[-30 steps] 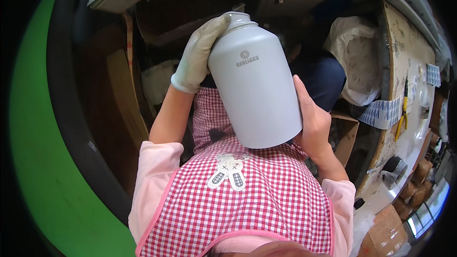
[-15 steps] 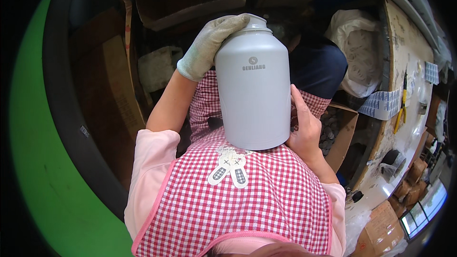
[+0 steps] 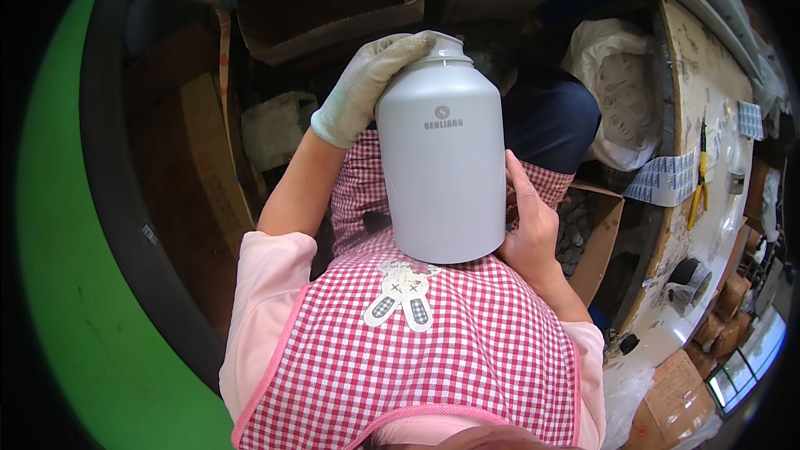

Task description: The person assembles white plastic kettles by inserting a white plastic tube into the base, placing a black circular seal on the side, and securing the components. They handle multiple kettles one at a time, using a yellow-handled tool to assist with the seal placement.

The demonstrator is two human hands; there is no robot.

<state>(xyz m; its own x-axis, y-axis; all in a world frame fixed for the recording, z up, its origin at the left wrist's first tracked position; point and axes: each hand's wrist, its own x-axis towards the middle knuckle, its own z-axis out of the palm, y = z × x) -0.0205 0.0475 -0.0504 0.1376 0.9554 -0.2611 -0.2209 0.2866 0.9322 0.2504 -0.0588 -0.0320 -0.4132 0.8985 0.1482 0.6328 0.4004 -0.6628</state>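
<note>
A large light-grey canister (image 3: pixel 443 175) with a narrower neck rests over my lap, its base against my checked apron (image 3: pixel 467 325). My left hand (image 3: pixel 371 79), in a pale work glove, grips the canister at its neck and upper left shoulder. Bare, my right hand (image 3: pixel 533 229) supports the lower right side, with the index finger stretched up along the wall and the other fingers partly hidden behind. Dark printed marking sits on the upper front of the canister.
At the right stands a worktable (image 3: pixel 708 117) with yellow-handled pliers (image 3: pixel 700 187) and a printed silver sheet (image 3: pixel 662 181). A white bag (image 3: pixel 621 100) of pale rings and a carton (image 3: pixel 602 242) of small grey pieces are beside my right knee. Further cardboard (image 3: pixel 212 150) leans at left.
The view has shifted slightly, so the surroundings sit a little differently. Both hands keep the same hold on the canister, which stays nearly in place.
</note>
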